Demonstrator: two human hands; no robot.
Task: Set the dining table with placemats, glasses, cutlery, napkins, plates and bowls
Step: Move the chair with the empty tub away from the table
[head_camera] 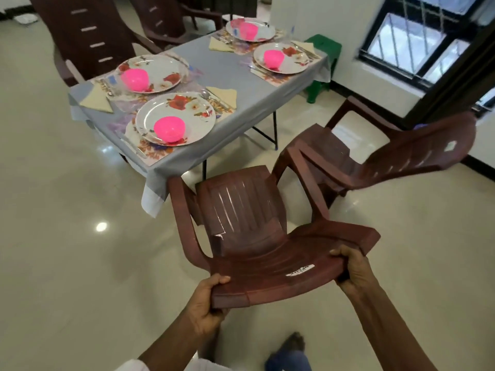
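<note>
- We are holding a brown chair (241,231) by the top of its backrest, with its seat facing the bench (230,76).
- Our left grip (205,303) is curling round the backrest's left corner, thumb on top and fingers underneath.
- Our right grip (353,271) is clasping the right corner the same way.
- We cannot tell whether the chair's legs are touching the floor (67,210).
- The bench, under a grey cloth, is carrying 4 settings.
- In each setting a flowered plate (150,113) is lying on a placemat (158,153), and a pink bowl (169,128) is sitting on the plate.
- A folded yellow napkin (225,96) is lying just beside the nearest plate, with cutlery (206,94) between them, too blurred to sort.
- A 2nd chair (401,153) is showing just right of ours, blurred.
- A green stool (324,46) is standing beyond the bench, by the wall.
</note>
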